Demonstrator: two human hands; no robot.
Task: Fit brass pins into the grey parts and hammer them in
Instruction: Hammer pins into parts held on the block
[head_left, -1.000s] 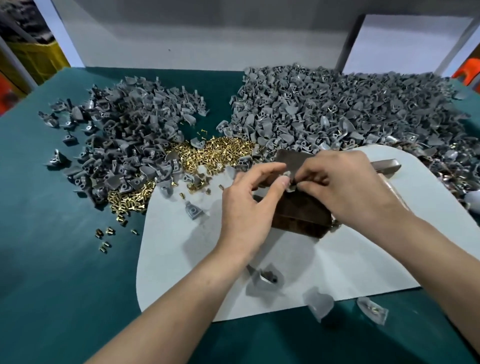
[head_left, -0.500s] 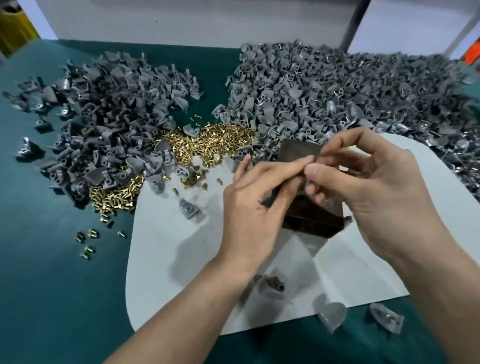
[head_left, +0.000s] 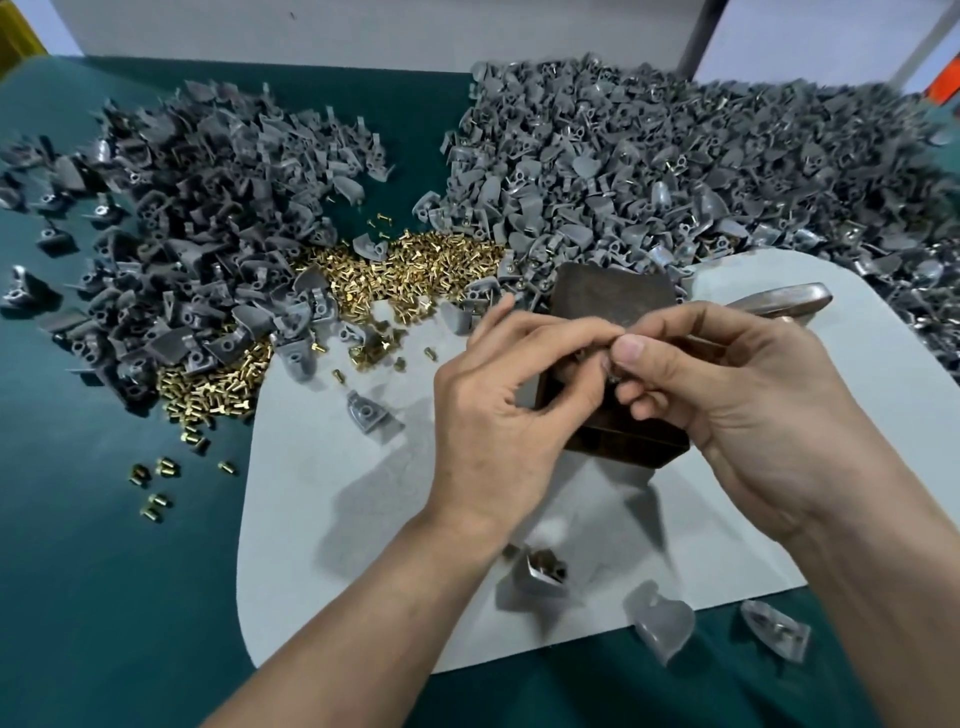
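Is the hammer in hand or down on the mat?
Down: the silver metal hammer lies on the white mat beyond the right hand, which with the left hand pinches a small grey part.

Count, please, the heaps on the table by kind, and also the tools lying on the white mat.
Grey-part heaps: 2, the left heap and the right heap
Brass-pin heap: 1
Dark block: 1
Hammer: 1
Total: 5

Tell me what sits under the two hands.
A dark block on the pale mat. The left hand and right hand cover its middle and nearly all of the small part pinched between their fingertips; any pin there is hidden.
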